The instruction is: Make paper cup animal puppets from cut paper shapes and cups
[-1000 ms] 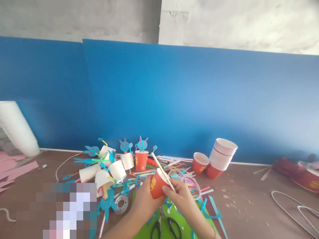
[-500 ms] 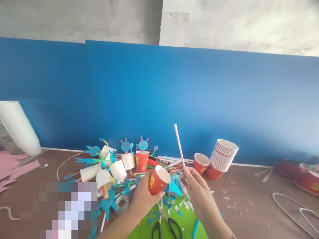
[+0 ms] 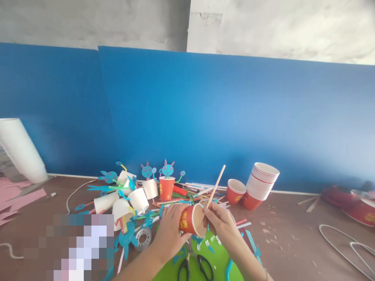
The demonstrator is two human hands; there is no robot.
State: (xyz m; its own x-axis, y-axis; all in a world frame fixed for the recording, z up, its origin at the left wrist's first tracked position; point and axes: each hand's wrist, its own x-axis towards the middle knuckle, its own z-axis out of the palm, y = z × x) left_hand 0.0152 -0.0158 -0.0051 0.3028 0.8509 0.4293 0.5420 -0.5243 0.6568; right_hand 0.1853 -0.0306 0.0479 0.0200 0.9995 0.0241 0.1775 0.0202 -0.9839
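My left hand is wrapped round a red paper cup with yellow lettering, tipped so its mouth faces right. Pinched in my right hand is a thin pale stick, slanting up to the right. The fingers holding it are at the cup's rim; whether its lower end is inside the cup is hidden. Below both hands lie black-handled scissors on a green mat, with scraps of blue and white paper about them.
A stack of paper cups and a single red cup stand right of centre. Cat-faced cup figures, white cups and a tape roll crowd the left. A white cable curls at right. A blue panel rises behind.
The cup has turned from upright-leaning to nearly on its side, mouth to the right. My right hand has moved left to the rim, and the stick now leans right instead of left.
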